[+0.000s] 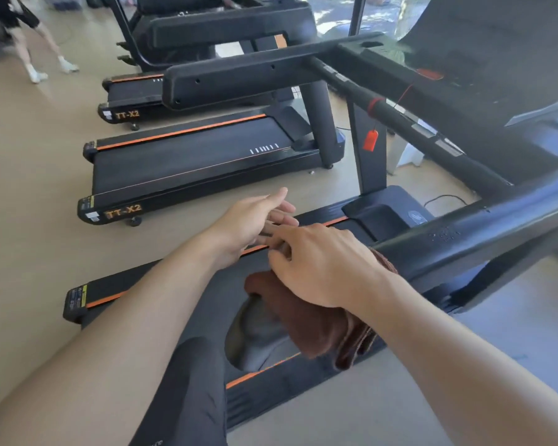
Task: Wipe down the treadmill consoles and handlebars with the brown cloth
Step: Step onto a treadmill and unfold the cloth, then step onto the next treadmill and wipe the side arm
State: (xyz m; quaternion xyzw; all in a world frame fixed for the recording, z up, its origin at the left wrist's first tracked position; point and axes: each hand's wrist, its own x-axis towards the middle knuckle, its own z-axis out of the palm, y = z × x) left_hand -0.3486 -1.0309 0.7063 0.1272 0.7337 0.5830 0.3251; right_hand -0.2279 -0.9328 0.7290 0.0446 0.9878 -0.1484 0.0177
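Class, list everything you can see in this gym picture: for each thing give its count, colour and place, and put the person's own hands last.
Black treadmills with orange side stripes: three, black and orange, in a row from near to far left.
Black padded handlebar: one, black, near right, above the cloth.
Black crossbar with red band: one, black, below the console at upper right.
Red safety tag: one, red, hanging on a cord from the console.
Brown folded cloth: one, brown, under the right hand.
Passer-by's legs: one person, white shoes, top left.
Left hand: fingers straight, beside the right hand.
Right hand: holds the cloth.
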